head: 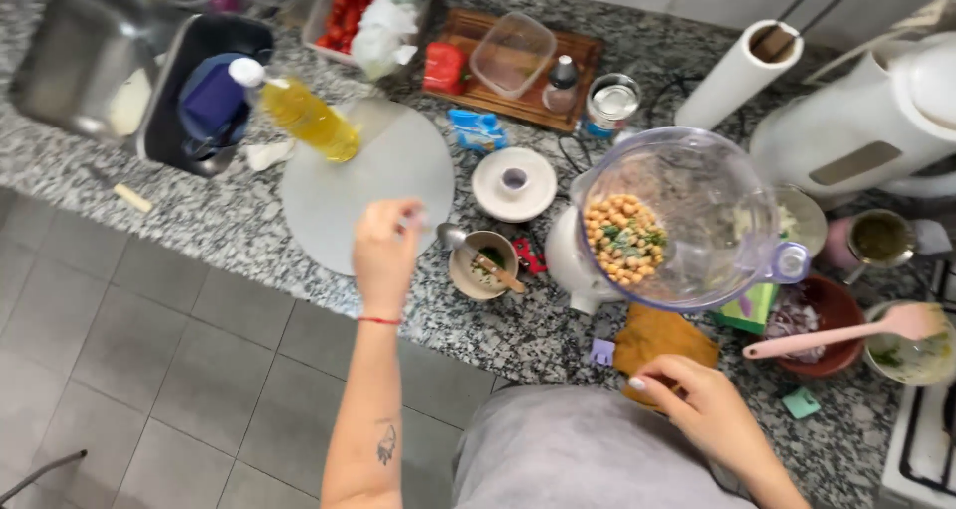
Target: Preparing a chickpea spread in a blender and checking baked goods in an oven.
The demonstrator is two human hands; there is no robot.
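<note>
Left hand [386, 255]: raised above the counter [229, 220], over the edge of a round grey board [398, 170]. Grip pressed together at the fingertips, pinching a small pale item [415, 217], too blurred to identify.

Right hand [702, 401]: low at the near counter edge, touching or just beside an orange cloth [662, 338]. Grip loosely curled, apparently around nothing; the palm side is hidden.

Blender jar [697, 185]: clear, seated on its white base and tilted toward the camera. Holds chickpeas [622, 235] with green herb on top. Sits between the two hands, nearer the right.

Blender lid [514, 183]: white, round, flat on the counter just left of the jar.

Small bowl [483, 265]: holds a spoon and green bits. Just right of the left hand.

Oil bottle [304, 119]: yellow contents, white cap on. Leaning across the far edge of the board.

Pink spatula [846, 335]: resting across a dark red bowl, right of the jar.

Paper towel roll [739, 74]: at the back of the counter.

Sink [75, 66]: far left.

Step in hand, as judged: jar loaded and lid off, with a pinched item carried above the board. Bringing it to the jar calls for a sideways pass over the small bowl and a release inside the rim.
</note>
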